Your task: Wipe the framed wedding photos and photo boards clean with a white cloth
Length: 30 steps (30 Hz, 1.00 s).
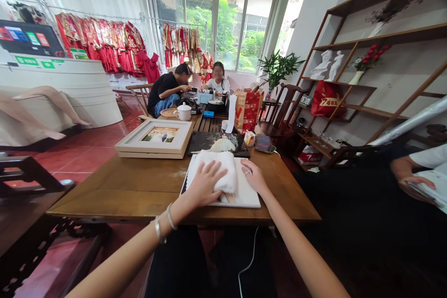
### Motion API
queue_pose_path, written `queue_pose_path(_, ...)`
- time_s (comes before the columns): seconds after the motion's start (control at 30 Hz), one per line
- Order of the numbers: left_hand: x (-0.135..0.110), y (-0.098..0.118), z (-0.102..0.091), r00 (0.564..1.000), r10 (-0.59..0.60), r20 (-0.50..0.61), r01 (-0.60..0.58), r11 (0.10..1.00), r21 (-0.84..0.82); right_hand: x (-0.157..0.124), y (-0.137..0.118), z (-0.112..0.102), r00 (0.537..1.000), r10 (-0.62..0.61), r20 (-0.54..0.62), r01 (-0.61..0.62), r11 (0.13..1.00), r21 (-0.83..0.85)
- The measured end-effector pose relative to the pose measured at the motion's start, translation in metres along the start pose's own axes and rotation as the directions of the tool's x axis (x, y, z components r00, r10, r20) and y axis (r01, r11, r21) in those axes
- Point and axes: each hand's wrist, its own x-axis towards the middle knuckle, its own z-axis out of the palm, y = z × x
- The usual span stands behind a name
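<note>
My left hand (pixel 204 182) lies flat, fingers spread, on a white cloth (pixel 219 167) that covers part of a white flat book or frame (pixel 244 193) on the wooden table (pixel 132 186). My right hand (pixel 254 176) rests on the same white surface just right of the cloth, fingers extended, a ring on one finger. Bracelets circle my left wrist. Neither hand grips anything.
A framed photo (pixel 157 137) lies at the left of the table, a dark album (pixel 209 142) behind the cloth. Two people sit at the far end by a white teapot (pixel 184 111) and a red bag (pixel 248 109). Another person's hand (pixel 412 179) shows at right. Shelves (pixel 366 88) stand to the right.
</note>
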Motion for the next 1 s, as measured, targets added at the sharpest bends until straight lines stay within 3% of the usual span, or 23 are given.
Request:
queue_pose_path(0.17, -0.047, 0.024, -0.005, 0.999, 0.009, 0.035, -0.007, 0.999, -0.034, -0.001, 0.0, 0.0, 1.0, -0.002, 0.005, 0.002, 1.0, -0.017)
queue_pose_path(0.3, -0.059, 0.03, -0.01, 0.997, -0.015, 0.078, 0.019, 0.998, -0.057, -0.001, 0.001, 0.0, 1.0, -0.009, 0.008, 0.009, 1.0, -0.016)
queue_pose_path(0.43, -0.041, 0.013, -0.012, 0.998, -0.024, 0.056, 0.028, 0.997, -0.067, 0.0, 0.001, 0.0, 1.0, -0.005, 0.009, 0.005, 1.0, -0.004)
queue_pose_path(0.67, 0.023, -0.047, -0.004, 1.0, 0.014, 0.016, -0.014, 0.999, -0.034, 0.0, 0.002, -0.001, 1.0, -0.015, 0.02, 0.015, 1.0, -0.004)
queue_pose_path(0.77, 0.041, -0.063, 0.001, 1.0, 0.009, -0.022, -0.008, 1.0, 0.013, 0.0, 0.002, -0.001, 1.0, -0.005, 0.013, 0.005, 1.0, -0.002)
queue_pose_path(0.87, 0.045, -0.068, 0.005, 0.999, -0.017, -0.044, 0.018, 0.999, 0.032, 0.001, 0.002, -0.001, 1.0, 0.0, 0.013, 0.0, 1.0, -0.008)
queue_pose_path(1.0, 0.032, -0.062, 0.004, 0.999, -0.001, -0.039, 0.002, 1.0, 0.023, 0.0, 0.0, -0.001, 1.0, 0.0, 0.009, 0.0, 1.0, -0.011)
